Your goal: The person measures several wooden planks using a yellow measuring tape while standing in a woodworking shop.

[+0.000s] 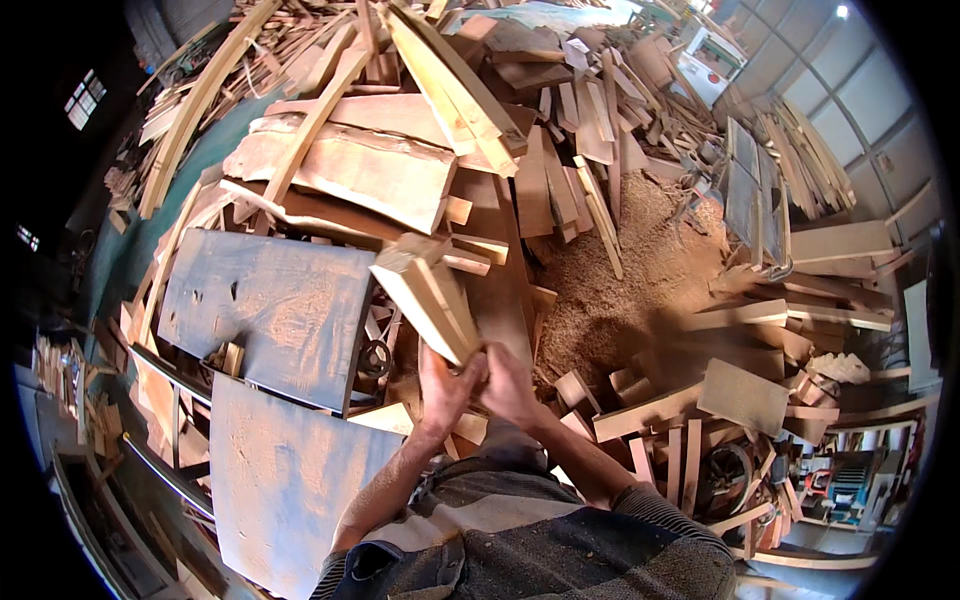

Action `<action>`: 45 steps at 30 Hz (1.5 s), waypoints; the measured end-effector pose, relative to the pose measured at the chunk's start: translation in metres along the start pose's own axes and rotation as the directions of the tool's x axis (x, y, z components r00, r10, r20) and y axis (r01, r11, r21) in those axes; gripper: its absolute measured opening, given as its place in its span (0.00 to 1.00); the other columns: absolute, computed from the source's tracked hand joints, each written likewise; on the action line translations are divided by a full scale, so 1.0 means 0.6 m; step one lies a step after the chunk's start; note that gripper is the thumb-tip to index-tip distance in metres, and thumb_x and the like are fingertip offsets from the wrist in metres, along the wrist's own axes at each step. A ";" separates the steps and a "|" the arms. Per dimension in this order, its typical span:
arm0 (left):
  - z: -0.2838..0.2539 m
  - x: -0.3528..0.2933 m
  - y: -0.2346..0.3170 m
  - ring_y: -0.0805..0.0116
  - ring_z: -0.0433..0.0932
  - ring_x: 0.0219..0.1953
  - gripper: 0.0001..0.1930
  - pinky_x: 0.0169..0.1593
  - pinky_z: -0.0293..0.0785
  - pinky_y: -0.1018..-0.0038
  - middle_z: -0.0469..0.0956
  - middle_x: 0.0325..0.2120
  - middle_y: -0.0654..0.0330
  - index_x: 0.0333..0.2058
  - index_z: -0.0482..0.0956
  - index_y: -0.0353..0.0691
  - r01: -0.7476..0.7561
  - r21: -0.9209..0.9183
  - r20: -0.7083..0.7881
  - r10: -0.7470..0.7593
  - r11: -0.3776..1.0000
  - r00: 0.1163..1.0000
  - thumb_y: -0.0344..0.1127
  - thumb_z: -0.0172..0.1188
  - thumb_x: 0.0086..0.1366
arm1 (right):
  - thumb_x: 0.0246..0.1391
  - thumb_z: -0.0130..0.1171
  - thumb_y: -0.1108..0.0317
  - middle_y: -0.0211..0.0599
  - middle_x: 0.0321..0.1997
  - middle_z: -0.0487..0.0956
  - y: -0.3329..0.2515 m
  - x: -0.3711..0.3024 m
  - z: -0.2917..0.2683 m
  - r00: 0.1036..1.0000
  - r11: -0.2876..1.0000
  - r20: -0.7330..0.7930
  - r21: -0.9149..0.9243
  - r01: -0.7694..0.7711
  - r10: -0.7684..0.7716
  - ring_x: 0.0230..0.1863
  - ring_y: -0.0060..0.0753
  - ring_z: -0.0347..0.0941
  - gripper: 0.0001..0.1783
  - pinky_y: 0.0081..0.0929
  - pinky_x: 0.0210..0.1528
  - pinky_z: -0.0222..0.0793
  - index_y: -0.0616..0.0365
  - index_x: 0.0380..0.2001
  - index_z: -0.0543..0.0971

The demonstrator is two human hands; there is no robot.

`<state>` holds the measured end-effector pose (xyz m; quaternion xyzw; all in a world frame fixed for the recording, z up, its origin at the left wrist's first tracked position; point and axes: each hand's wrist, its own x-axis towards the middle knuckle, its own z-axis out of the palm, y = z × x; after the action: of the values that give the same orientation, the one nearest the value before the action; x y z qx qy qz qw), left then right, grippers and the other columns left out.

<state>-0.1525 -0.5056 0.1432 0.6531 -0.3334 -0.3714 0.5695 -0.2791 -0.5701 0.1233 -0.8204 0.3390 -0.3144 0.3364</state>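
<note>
While I stand over the scrap pile (520,190), my left hand (445,385) and right hand (505,380) have their fingers closed round the near end of a thick wooden block (425,295), raised above the grey panel (270,305) beside the sawdust heap (620,270).

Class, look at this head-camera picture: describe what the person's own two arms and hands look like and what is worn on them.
Both hands, left hand and right hand, are bare, with no gloves. The forearms are bare too. Striped grey sleeves are pushed up to about the elbows, under a dark, dusty garment over the chest.
</note>
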 end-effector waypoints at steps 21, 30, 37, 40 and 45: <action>-0.084 -0.154 -0.190 0.51 0.85 0.46 0.21 0.48 0.78 0.58 0.85 0.39 0.50 0.45 0.79 0.41 0.265 0.425 0.292 -0.408 0.866 0.865 0.51 0.67 0.63 | 0.43 0.67 0.36 0.56 0.39 0.86 0.446 -0.387 -0.074 0.461 0.428 0.067 -0.507 -0.748 0.885 0.43 0.56 0.85 0.38 0.50 0.49 0.78 0.66 0.38 0.86; -0.091 -0.176 -0.200 0.45 0.83 0.51 0.27 0.52 0.78 0.55 0.84 0.46 0.45 0.55 0.78 0.42 0.291 0.471 0.197 -0.420 0.833 0.886 0.55 0.64 0.65 | 0.56 0.68 0.48 0.55 0.35 0.85 0.381 0.318 -0.328 0.877 0.633 -0.468 -0.647 -0.425 0.111 0.39 0.63 0.82 0.26 0.54 0.41 0.77 0.63 0.41 0.82; -0.099 -0.185 -0.201 0.43 0.82 0.53 0.30 0.54 0.79 0.53 0.84 0.48 0.44 0.58 0.77 0.41 0.358 0.481 0.072 -0.443 0.800 0.894 0.54 0.65 0.64 | 0.56 0.70 0.60 0.39 0.36 0.87 0.328 0.452 -0.195 0.878 0.913 -0.257 0.042 -0.406 0.403 0.32 0.35 0.83 0.18 0.34 0.35 0.79 0.59 0.45 0.87; -0.113 -0.204 -0.180 0.42 0.83 0.52 0.28 0.54 0.79 0.53 0.84 0.47 0.44 0.57 0.78 0.42 0.367 0.444 0.022 -0.419 0.818 0.908 0.54 0.65 0.65 | 0.55 0.71 0.62 0.37 0.34 0.86 0.311 0.473 -0.108 0.883 0.891 -0.167 0.205 -0.404 0.439 0.33 0.31 0.81 0.16 0.31 0.37 0.77 0.62 0.41 0.87; -0.131 -0.233 -0.179 0.43 0.83 0.50 0.23 0.52 0.79 0.54 0.84 0.45 0.45 0.52 0.80 0.41 0.388 0.312 -0.022 -0.402 0.867 0.916 0.50 0.66 0.65 | 0.55 0.71 0.57 0.39 0.36 0.87 0.338 0.566 -0.078 0.955 0.987 -0.286 -0.108 -0.119 0.083 0.35 0.36 0.83 0.18 0.36 0.41 0.79 0.58 0.43 0.87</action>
<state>-0.1529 -0.3328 0.0575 0.7803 -0.2594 -0.4371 0.3645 -0.1893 -0.9573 0.0927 -0.7684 0.4438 -0.3882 0.2487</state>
